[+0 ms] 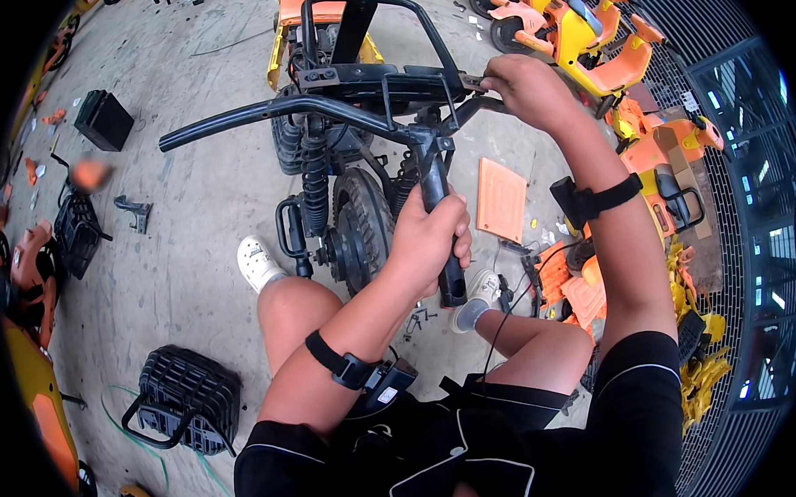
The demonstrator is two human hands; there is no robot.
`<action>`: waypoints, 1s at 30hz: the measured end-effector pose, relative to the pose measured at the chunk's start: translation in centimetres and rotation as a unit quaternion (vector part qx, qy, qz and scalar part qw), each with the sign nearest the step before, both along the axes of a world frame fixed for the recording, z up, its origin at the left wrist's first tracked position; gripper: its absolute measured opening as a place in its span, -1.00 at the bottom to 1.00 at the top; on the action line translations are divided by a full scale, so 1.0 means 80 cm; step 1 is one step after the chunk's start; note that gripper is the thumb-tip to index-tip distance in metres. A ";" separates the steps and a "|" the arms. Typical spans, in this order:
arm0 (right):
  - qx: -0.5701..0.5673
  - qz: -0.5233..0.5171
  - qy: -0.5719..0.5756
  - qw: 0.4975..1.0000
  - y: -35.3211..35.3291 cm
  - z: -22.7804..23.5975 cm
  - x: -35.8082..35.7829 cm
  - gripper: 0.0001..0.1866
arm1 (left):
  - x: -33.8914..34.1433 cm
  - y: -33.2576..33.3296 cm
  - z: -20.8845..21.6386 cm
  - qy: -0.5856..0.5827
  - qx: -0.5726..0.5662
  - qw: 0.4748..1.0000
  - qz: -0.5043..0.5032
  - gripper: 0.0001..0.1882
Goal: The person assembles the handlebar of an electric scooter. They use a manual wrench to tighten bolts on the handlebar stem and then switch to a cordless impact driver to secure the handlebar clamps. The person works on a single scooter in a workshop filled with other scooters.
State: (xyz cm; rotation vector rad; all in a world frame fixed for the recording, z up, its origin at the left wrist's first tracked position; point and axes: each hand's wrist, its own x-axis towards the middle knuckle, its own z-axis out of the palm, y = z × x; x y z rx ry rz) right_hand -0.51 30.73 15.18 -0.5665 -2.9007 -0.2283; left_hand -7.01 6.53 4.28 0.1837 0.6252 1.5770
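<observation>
A black tubular vehicle frame (367, 118) with a coil-spring shock absorber (315, 181) and a black-tyred wheel (362, 228) stands in front of me. My left hand (428, 239) is wrapped around the thick black tube at the frame's near end, whose hollow end (453, 290) pokes out below my fist. My right hand (533, 90) is closed at the frame's right side, fingertips against a flat metal bracket (474, 82). Anything small inside those fingers is hidden. A long bare tube (227, 127) of the frame reaches out to the left.
Left on the concrete floor are a black battery box (104, 120) and a black plastic crate (188, 400). An orange panel (501, 198) lies right of the wheel. Several bolts (415, 321) sit between my feet. Yellow-orange scooters (584, 40) and body parts line the right wall.
</observation>
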 end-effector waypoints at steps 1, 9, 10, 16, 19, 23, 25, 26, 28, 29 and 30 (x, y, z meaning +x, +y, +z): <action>0.009 0.009 -0.002 1.000 0.000 -0.001 -0.001 -0.89 | -0.001 -0.001 0.000 0.000 0.002 1.000 0.001 -0.82; 0.076 0.019 -0.065 0.995 -0.002 0.006 -0.009 -0.95 | 0.002 0.000 -0.001 -0.001 0.006 1.000 0.000 -0.87; 0.079 0.016 -0.070 0.994 -0.003 0.007 -0.009 -0.95 | 0.003 0.000 -0.001 -0.002 0.007 1.000 0.000 -0.87; 0.084 -0.004 -0.101 0.991 0.001 0.008 -0.015 -0.88 | 0.002 0.001 0.002 -0.009 0.011 1.000 0.002 -0.84; 0.073 -0.038 -0.112 0.990 0.001 0.007 -0.021 -0.79 | 0.003 0.000 -0.001 -0.006 0.010 1.000 0.000 -0.86; 0.017 -0.109 -0.114 0.987 0.000 0.008 -0.024 -0.65 | 0.004 0.000 0.001 -0.003 0.003 1.000 -0.005 -0.87; -0.006 -0.132 -0.103 0.986 0.000 0.004 -0.023 -0.62 | 0.003 0.000 0.000 -0.001 0.006 1.000 -0.003 -0.87; -0.009 -0.138 -0.096 0.986 -0.001 0.002 -0.022 -0.61 | 0.002 0.001 0.001 -0.001 0.009 1.000 -0.001 -0.87; -0.009 -0.151 -0.086 0.985 -0.006 0.003 -0.021 -0.58 | 0.002 0.001 0.002 -0.001 0.008 1.000 -0.003 -0.87; -0.009 -0.157 -0.082 0.984 -0.009 0.001 -0.021 -0.57 | 0.002 0.000 0.001 -0.001 0.005 1.000 -0.004 -0.87; -0.010 -0.164 -0.077 0.983 -0.011 -0.001 -0.021 -0.56 | 0.002 0.000 0.001 -0.001 0.007 1.000 -0.003 -0.87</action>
